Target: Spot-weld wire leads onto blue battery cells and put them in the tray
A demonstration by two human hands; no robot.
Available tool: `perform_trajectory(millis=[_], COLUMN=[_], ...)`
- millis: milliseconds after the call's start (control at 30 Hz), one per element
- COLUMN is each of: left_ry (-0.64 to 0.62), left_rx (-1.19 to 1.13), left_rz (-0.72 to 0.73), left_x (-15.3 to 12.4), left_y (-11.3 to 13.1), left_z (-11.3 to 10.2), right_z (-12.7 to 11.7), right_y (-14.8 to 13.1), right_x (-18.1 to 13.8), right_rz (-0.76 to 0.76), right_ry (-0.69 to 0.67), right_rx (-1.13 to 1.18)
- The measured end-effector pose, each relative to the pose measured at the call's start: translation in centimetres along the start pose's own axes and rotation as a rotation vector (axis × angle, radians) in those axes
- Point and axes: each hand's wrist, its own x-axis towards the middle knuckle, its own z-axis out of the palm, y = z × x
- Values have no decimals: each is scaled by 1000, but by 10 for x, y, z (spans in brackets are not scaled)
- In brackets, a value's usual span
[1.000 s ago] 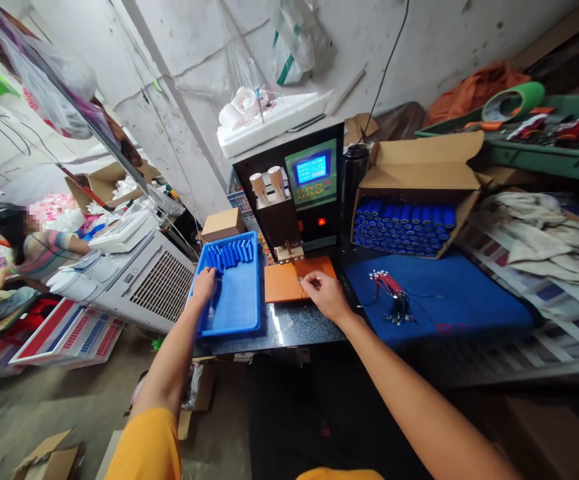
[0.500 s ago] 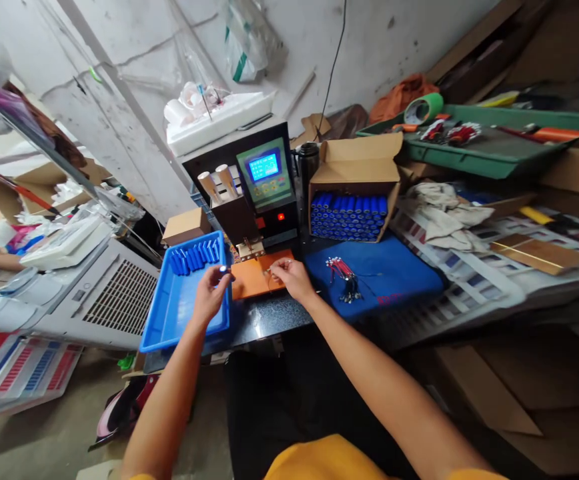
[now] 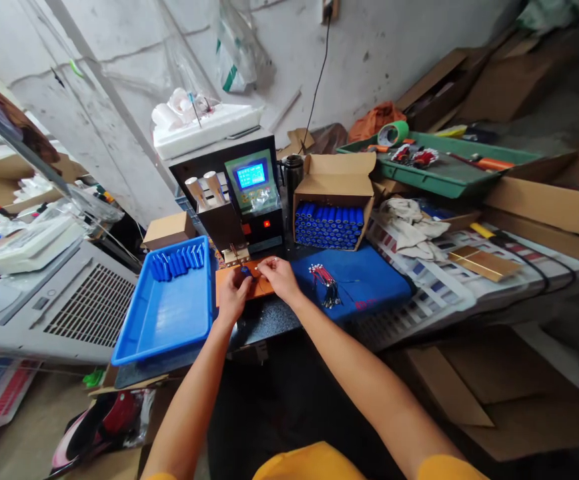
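I record my left hand [image 3: 232,295] closed on a blue cell [image 3: 246,271] toward the far edge of the orange board [image 3: 223,285]; my right hand [image 3: 280,277], at its right edge, pinches a thin wire [image 3: 260,285].

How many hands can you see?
2. The left hand, holding a blue tube, is at the left part of the orange board; the right hand is at its right end. Some fingers are partly hidden.
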Motion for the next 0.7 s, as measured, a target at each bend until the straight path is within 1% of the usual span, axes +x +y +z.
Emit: perform_trajectory(millis=[167, 400, 700], left_ry=[1, 32, 49], left_rx=[-62, -33, -23], left_rz=[-40, 14, 11], left_x=[-4, -5, -6], left_y=[-2, -1, -3], left_z=[5, 5, 5], right_z=[13, 20, 22], right_y=[2, 6, 9], right_x=[10, 13, 13], right_rz=[-2, -28, -30], right_ry=[-44, -79, -50], right_rx=[-54, -161, -283])
